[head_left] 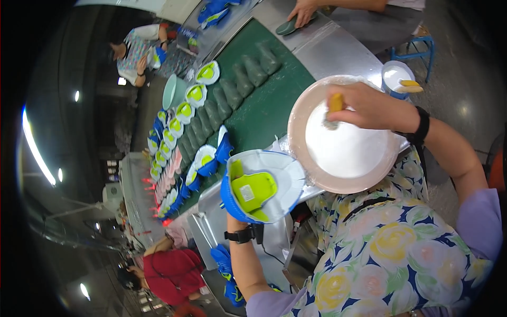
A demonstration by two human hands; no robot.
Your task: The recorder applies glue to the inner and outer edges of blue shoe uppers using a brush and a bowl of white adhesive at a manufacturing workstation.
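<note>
Shoe upper (259, 190), blue and white with a lime-green insole facing up, is held from below by the left hand (236, 221), whose fingers are hidden beneath it. A yellow-handled brush (334, 108) is gripped by the closed right hand (367, 108) and dipped into the pink bowl (301, 113) of white paste. More uppers (182, 121) are lined along the green conveyor belt (269, 105) beside the counter (338, 47).

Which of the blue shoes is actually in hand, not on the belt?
The blue shoe nearest the camera, sole side up, gripped from below by the left hand. The others lie in a row on the green conveyor belt.
</note>
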